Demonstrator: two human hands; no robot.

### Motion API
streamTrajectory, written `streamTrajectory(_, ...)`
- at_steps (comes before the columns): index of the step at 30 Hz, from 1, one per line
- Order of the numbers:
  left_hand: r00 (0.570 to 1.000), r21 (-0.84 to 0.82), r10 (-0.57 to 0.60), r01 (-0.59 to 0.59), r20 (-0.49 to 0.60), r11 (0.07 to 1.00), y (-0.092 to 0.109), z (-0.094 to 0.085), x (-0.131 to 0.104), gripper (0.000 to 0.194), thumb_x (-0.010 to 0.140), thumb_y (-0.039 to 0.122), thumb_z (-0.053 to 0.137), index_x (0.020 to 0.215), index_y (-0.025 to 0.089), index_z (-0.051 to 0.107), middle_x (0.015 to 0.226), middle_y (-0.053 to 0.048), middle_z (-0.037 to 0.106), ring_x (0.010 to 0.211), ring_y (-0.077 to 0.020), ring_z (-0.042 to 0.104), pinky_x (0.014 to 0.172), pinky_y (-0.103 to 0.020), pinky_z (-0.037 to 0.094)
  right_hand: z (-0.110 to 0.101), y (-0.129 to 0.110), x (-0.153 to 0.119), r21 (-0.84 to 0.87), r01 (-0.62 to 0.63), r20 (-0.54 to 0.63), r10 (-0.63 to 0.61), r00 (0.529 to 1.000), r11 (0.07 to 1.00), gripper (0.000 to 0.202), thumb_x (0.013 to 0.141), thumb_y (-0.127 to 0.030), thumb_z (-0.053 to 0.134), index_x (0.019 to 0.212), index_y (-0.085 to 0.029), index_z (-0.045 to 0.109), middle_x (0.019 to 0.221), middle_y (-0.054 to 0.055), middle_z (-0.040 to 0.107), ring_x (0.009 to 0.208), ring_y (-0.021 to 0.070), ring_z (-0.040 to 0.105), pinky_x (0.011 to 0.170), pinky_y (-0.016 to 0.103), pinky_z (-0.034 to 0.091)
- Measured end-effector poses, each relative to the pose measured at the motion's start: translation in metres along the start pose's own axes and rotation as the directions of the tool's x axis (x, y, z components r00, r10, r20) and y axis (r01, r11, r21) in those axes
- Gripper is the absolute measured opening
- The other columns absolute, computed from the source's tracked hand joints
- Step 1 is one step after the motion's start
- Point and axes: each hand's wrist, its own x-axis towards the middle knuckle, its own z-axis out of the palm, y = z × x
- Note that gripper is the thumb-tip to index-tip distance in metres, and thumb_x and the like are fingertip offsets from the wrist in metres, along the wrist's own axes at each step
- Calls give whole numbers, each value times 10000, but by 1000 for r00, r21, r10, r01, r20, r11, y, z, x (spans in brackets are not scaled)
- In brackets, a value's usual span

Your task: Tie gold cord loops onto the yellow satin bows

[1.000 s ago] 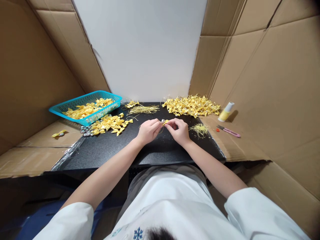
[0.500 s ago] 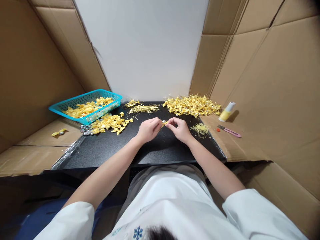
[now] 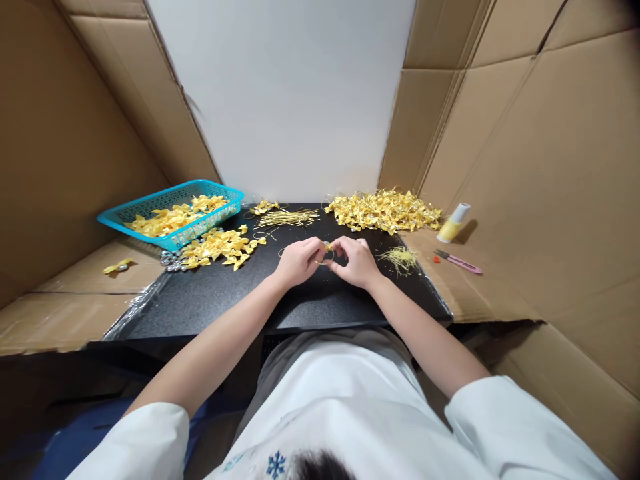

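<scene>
Over the middle of the black table, my left hand (image 3: 301,260) and my right hand (image 3: 356,260) meet around a small yellow bow (image 3: 329,247). Fingers of both hands pinch it, and they hide most of it. A thin yellow cord (image 3: 323,262) curves below the bow, between my left fingertips and my right thumb. To the left lies a heap of yellow ribbon bows (image 3: 220,247), with silver bells (image 3: 173,260) beside it. Cut yellow cords (image 3: 287,217) lie in a bundle beyond my hands.
A blue basket (image 3: 235,195) of bows stands at the back left. Corded bows (image 3: 385,210) are piled at the back right. Cord scraps (image 3: 400,260), a thread spool (image 3: 453,224) and a pink cutter (image 3: 459,262) lie right. Cardboard walls (image 3: 550,167) flank the table.
My right hand has turned, its fingers now curled over the bow with the thumb lower. A loop of cord now shows between my hands. Both hands stay in about the same place.
</scene>
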Motion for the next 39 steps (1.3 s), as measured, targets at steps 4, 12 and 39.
streamTrajectory(4, 1000, 9, 28, -28, 1, 1000, 0, 2, 0, 188, 934, 192, 439, 747, 199, 459, 681, 10, 538, 584, -112, 474, 569, -222, 347, 2, -2, -1, -90, 20, -21, -22, 1000, 996, 128, 881, -277, 519, 804, -190, 574, 774, 19, 641, 732, 164, 563, 759, 320, 294)
streamTrajectory(12, 999, -59, -34, 34, -1, 998, 1, 1, 1, 169, 912, 196, 436, 745, 195, 463, 675, 18, 530, 564, -104, 449, 561, -214, 347, 5, 2, 2, 3, 69, -29, -69, 997, 998, 256, 901, -262, 464, 666, -194, 541, 651, 2, 610, 665, 142, 538, 729, 304, 310)
streamTrajectory(39, 800, -773, -378, 576, 466, 266, 16, 1, 11, 278, 729, 323, 730, 845, 177, 524, 655, -4, 657, 559, -109, 589, 525, -227, 428, -5, 2, 8, 674, -475, 346, 326, 880, 566, 261, 689, -284, 517, 454, -193, 451, 442, -42, 416, 460, 83, 331, 475, 241, 267)
